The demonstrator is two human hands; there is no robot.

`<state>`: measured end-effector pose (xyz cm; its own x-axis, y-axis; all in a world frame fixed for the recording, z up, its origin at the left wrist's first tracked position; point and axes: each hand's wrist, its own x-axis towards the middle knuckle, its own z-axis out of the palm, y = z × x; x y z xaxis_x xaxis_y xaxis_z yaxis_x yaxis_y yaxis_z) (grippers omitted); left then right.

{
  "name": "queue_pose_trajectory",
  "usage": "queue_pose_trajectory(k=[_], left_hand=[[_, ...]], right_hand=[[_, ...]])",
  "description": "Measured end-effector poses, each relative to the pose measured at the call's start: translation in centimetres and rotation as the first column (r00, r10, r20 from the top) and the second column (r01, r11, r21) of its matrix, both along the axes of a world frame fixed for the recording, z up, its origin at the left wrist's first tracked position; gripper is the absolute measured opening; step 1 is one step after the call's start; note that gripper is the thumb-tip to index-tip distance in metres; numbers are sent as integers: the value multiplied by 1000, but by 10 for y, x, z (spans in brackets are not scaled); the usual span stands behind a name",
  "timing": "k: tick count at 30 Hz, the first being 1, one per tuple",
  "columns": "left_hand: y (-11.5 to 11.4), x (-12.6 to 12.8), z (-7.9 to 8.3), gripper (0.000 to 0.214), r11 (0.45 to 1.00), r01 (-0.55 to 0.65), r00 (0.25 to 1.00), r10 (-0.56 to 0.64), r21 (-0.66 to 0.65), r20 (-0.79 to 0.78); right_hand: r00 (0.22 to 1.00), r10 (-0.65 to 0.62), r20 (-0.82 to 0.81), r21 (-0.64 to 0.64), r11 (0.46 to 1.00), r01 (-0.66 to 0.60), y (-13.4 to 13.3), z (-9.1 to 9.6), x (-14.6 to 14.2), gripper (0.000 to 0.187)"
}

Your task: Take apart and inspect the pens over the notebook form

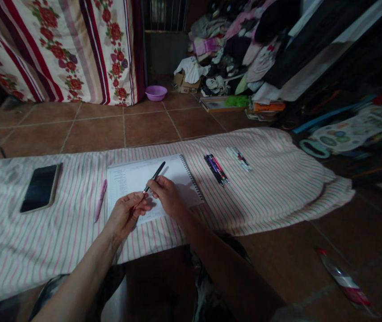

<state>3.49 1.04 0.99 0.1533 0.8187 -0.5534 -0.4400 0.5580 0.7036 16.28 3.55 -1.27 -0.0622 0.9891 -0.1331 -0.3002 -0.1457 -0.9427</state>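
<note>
A dark pen (pixel 159 170) is held between my two hands, tilted up to the right over an open spiral notebook (pixel 180 179). My left hand (pixel 131 209) pinches the pen's lower end with thumb and fingertips. Higher up the barrel, the fingers of my right hand (pixel 164 191) are closed around it. Writing runs down the notebook's left side, while most of the page looks white. A pink pen (pixel 100 201) lies on the cloth just left of the notebook. To its right rest several dark, purple and red pens (pixel 216 170), and beyond them some whitish pens (pixel 239 158).
A phone (pixel 40 188) lies at the left on the striped cloth (pixel 271 179). A purple basin (pixel 156 93) stands on the tiled floor by a floral curtain (pixel 73 49). Heaped clothes (pixel 231 49) fill the back. A plastic bottle (pixel 345 281) lies on the floor at right.
</note>
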Motion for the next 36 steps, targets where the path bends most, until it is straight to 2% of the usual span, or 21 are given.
queue_pose_trajectory(k=[4, 6, 9, 12, 15, 18, 22, 24, 28, 31, 36], left_hand=[[1, 1, 4, 11, 1000, -19, 1000, 19, -18, 23], [1, 1, 4, 13, 999, -26, 999, 27, -26, 30], [1, 0, 1, 13, 1000, -23, 999, 24, -19, 27], [0, 0, -4, 6, 1000, -17, 1000, 17, 21, 3], [-1, 1, -7, 5, 998, -13, 1000, 14, 66, -18], [-1, 2, -5, 6, 997, -3, 1000, 3, 72, -2], [0, 2, -2, 6, 999, -1, 1000, 0, 52, 24], [0, 2, -2, 6, 999, -10, 1000, 10, 34, 17], [-1, 1, -4, 9, 1000, -14, 1000, 13, 24, 21], [-2, 1, -4, 9, 1000, 3, 1000, -3, 29, 10], [-1, -1, -7, 9, 994, 59, 998, -61, 87, 15]], right_hand=[[981, 85, -172, -9, 996, -88, -1, -2, -1, 37], [974, 86, -208, -25, 995, -93, -1, -4, -1, 36], [986, 63, -155, -30, 997, -68, 1, -5, -2, 27], [1000, 15, -14, -23, 1000, -15, 0, -2, -4, 19], [995, -41, 91, -35, 998, 45, -1, -1, -6, 23], [998, -20, 60, -37, 999, 22, -2, -4, -6, 27], [989, 22, -146, -30, 999, -27, -1, -9, -4, 36], [985, 8, -174, -35, 999, -14, 0, -9, -3, 36], [1000, 4, -20, -26, 1000, -4, 0, -7, -3, 29], [996, -31, 89, -1, 1000, 31, -1, -6, -4, 34], [999, -21, 43, -19, 1000, 22, -1, -6, -3, 35]])
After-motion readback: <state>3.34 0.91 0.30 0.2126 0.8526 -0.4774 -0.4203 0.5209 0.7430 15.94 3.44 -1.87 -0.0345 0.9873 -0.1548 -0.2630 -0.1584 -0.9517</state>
